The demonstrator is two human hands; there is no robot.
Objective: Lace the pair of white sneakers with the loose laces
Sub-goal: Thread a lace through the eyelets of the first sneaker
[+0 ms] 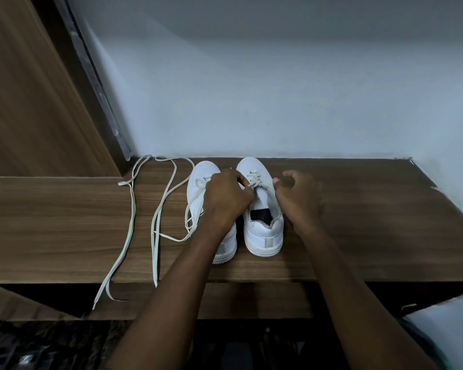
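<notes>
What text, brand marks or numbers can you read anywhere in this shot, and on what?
None can be read.
Right white sneaker: the pale heel tab shows no legible print.
Left white sneaker: plain white, no visible mark; its heel is partly hidden behind the left hand.
Brown wooden table and pale wall: no lettering or signs.

Subject's visible body: two bare forearms and two bare hands.

The left hand (226, 198) and right hand (297, 194) carried no gloves, rings, watch or bands. Both forearms were uncovered to the bottom edge of the view, with no sleeve visible. Fingernails were short where visible. No markings were discernible.
</notes>
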